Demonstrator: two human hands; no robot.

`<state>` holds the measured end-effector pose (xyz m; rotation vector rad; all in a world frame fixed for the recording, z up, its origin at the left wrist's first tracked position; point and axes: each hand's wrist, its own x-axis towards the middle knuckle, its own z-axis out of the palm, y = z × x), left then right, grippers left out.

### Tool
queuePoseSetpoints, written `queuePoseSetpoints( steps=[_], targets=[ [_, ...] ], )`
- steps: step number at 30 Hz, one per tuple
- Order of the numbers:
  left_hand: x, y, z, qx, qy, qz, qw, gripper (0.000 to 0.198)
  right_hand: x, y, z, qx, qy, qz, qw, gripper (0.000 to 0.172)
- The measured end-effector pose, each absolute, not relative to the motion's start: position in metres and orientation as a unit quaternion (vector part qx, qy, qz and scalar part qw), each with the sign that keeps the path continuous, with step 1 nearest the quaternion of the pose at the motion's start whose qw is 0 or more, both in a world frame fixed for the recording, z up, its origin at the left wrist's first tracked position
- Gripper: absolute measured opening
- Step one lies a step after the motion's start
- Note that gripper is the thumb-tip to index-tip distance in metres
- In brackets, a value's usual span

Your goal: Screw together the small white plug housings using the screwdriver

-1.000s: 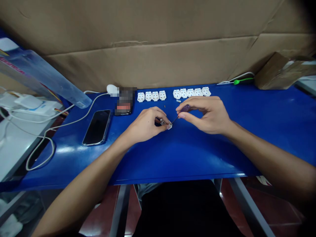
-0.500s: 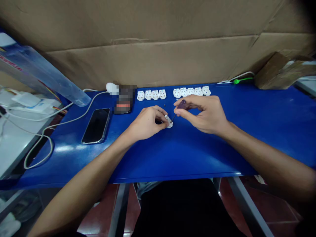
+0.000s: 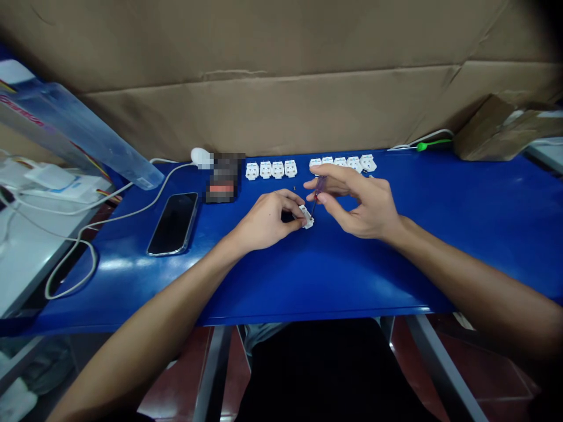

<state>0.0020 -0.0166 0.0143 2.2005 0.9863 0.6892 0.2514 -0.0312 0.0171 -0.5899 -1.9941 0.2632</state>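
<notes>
My left hand is closed around a small white plastic socket part, holding it down on the blue table. My right hand pinches a small screwdriver with a purple handle, nearly upright, its tip on the white part. A row of similar white parts lies behind my left hand, and a second row sits partly behind my right fingers. A tiny screw lies loose between the hands and the rows.
A black phone lies face up to the left, with a white cable looping past it. A blurred dark object sits beside the phone. Cardboard walls off the back. A brown box and green-tipped cable are at right.
My right hand has tilted the screwdriver from a low slant to nearly upright over the white part. My left hand stays gripping the part in the same spot.
</notes>
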Motion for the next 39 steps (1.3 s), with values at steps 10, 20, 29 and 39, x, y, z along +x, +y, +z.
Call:
queuePoseSetpoints(
  steps=[10,20,29,39],
  targets=[
    [0.003,-0.018,0.013,0.835,0.375,0.265,0.304,0.010,0.250,-0.024,0.012,-0.270,-0.796,0.046,0.540,0.046],
    [0.006,-0.016,0.006,0.825,0.384,0.284,0.301,0.012,0.250,-0.027,0.017,-0.267,-0.810,0.103,0.512,0.044],
    [0.008,-0.016,0.002,0.822,0.374,0.315,0.292,0.009,0.251,-0.013,0.006,-0.278,-0.787,0.034,0.550,0.054],
    [0.003,-0.014,0.006,0.805,0.343,0.319,0.365,0.006,0.252,-0.023,0.015,-0.273,-0.806,0.119,0.512,0.047]
  ],
)
